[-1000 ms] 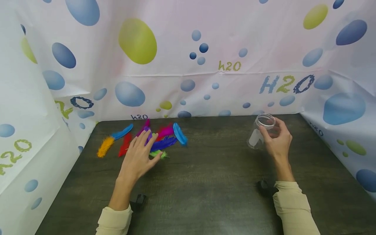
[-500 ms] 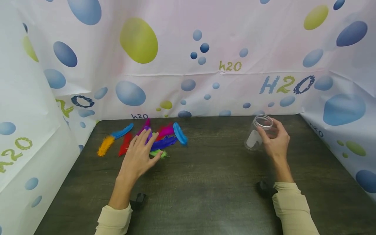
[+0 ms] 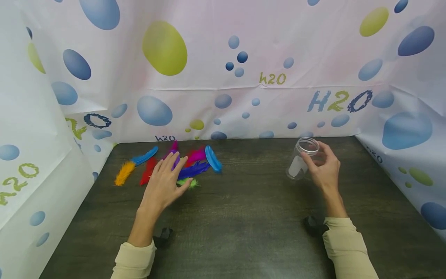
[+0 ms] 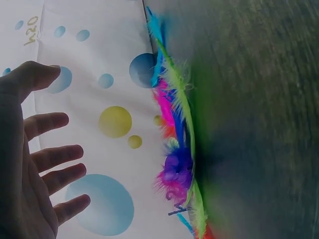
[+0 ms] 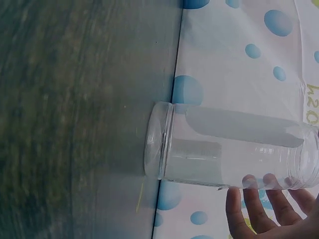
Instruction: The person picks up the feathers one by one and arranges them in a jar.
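My right hand (image 3: 326, 167) grips a clear jar (image 3: 295, 167) near its neck, thumb on one side and fingers round the other. The jar stands lidless with a whitish label on its wall; its base is at the tabletop in the right wrist view. On the left, my left hand (image 3: 162, 182) is held over a group of colourful feathers, its fingers spread and holding nothing. A dark blue feather (image 3: 196, 169), a light blue feather (image 3: 213, 159) and a green feather (image 4: 182, 102) show around it. The hand hides part of the purple feather (image 4: 178, 167).
An orange feather (image 3: 124, 173), a blue feather (image 3: 144, 156) and a red feather (image 3: 148, 171) lie at the far left of the dark table (image 3: 244, 217). A white sheet (image 3: 202, 58) printed with blue and green drops rises behind the table and along both sides.
My right hand has moved the jar a little to the left and nearer to me. The left hand stays over the feathers, almost unmoved.
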Action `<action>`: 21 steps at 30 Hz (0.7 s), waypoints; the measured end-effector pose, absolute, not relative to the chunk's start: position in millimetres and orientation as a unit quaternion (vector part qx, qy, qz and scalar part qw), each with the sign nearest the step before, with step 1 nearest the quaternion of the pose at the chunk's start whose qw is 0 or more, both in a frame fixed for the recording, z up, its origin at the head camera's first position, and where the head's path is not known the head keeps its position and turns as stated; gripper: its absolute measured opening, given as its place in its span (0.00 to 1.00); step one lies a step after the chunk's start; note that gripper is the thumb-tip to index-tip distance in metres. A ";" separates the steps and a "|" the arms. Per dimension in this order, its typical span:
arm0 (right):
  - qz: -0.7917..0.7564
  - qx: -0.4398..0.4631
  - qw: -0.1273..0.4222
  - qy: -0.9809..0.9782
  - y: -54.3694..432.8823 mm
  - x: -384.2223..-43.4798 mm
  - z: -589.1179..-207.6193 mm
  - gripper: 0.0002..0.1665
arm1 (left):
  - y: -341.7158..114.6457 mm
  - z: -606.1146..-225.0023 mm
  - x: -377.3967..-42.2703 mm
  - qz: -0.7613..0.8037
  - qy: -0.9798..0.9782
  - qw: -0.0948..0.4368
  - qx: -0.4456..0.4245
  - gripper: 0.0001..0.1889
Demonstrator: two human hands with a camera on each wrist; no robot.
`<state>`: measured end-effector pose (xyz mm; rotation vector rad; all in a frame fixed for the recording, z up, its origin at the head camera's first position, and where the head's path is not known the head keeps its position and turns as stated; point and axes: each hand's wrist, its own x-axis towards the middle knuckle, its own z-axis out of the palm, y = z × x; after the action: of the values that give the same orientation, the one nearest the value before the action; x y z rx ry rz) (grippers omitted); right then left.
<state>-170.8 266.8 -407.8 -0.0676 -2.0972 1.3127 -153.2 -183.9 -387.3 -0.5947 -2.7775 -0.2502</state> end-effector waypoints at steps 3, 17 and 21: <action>0.502 -0.021 0.322 -0.802 264.9 -170.0 -406.8 0.28 | -182.6 -390.3 -155.4 -0.092 -0.964 0.140 -0.208 0.36; 0.510 -0.001 0.309 -0.803 260.8 -170.2 -407.1 0.29 | -180.8 -395.3 -164.1 -0.080 -0.965 0.142 -0.207 0.35; 0.508 0.004 0.306 -0.805 259.0 -171.1 -407.3 0.29 | -182.4 -395.7 -165.5 -0.076 -0.964 0.146 -0.207 0.35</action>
<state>-171.1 259.0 -407.3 0.0119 -2.1296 1.3446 -165.5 -182.4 -395.7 -0.5972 -2.7756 -0.2197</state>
